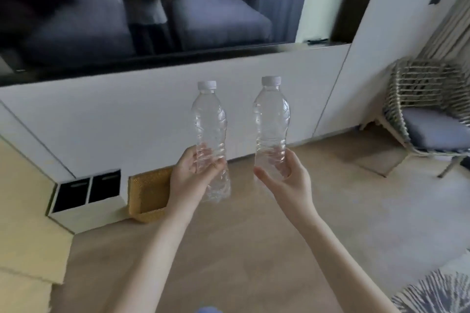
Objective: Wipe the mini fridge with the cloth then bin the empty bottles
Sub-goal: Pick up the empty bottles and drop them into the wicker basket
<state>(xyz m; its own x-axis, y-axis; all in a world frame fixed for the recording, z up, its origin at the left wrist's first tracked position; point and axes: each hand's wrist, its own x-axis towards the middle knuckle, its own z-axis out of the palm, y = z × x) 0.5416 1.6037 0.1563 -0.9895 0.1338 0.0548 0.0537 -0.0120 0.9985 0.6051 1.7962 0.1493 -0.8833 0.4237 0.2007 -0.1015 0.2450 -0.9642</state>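
Observation:
My left hand (pixel 189 180) grips the lower part of a clear empty plastic bottle (pixel 209 119) with a white cap, held upright. My right hand (pixel 290 180) holds a second clear empty bottle (pixel 271 114), also capped and upright, by its base. Both bottles hang side by side in front of me, above the floor. A white two-compartment bin (pixel 84 201) with dark openings stands on the floor by the wall, left of and below my left hand. Neither the mini fridge nor the cloth is in view.
A woven tan basket (pixel 147 193) stands right of the bin, partly behind my left wrist. A large dark TV screen (pixel 127 20) is mounted on the white wall. A wicker chair (pixel 432 114) with a grey cushion stands at the right, and a patterned rug (pixel 437 292) lies at the lower right.

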